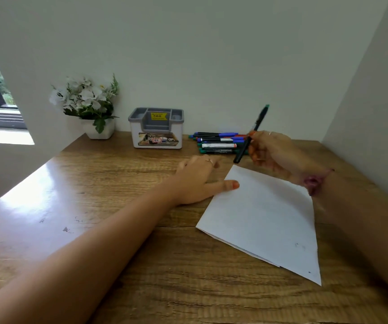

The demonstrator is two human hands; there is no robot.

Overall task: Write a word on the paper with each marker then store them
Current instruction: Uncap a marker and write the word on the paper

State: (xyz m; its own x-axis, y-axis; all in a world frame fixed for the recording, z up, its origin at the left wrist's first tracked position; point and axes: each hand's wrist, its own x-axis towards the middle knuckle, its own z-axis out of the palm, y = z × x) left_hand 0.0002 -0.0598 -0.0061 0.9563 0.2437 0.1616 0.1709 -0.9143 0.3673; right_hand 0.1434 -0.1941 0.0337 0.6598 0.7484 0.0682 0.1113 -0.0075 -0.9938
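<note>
A white sheet of paper (265, 218) lies tilted on the wooden desk (141, 265). My left hand (197, 178) rests flat on the desk, its thumb pressing the paper's left edge. My right hand (272, 150) holds a black marker with a green end (252, 133) in its fingers, raised above the paper's far corner and slanted. Several more markers (218, 142) with blue, red and green caps lie in a row by the wall. A white and grey organizer box (156, 128) stands left of them, its compartments showing nothing inside.
A white pot of white flowers (88, 106) stands at the back left corner by the wall. Walls close the desk at the back and right. A window opens at the far left.
</note>
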